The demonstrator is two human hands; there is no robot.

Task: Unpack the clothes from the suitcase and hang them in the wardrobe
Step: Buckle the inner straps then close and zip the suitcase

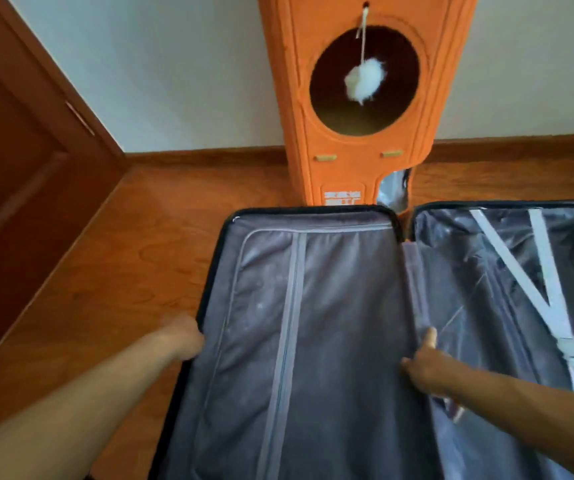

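Left hand (pixel 183 336) grips the suitcase (pixel 313 216) rim at 9 o'clock; right hand (pixel 424 362) pinches the divider (pixel 313 323) edge at the hinge. Best peel that panel open slowly; no clothes show yet.

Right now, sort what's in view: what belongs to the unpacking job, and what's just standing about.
Belongs to the job:
suitcase, lying open on the floor
zipped divider panel covering its left half
crossed straps in its right half
left hand on the suitcase's left edge
right hand at the hinge

Standing about:
orange cat house
white pom-pom toy
wooden door
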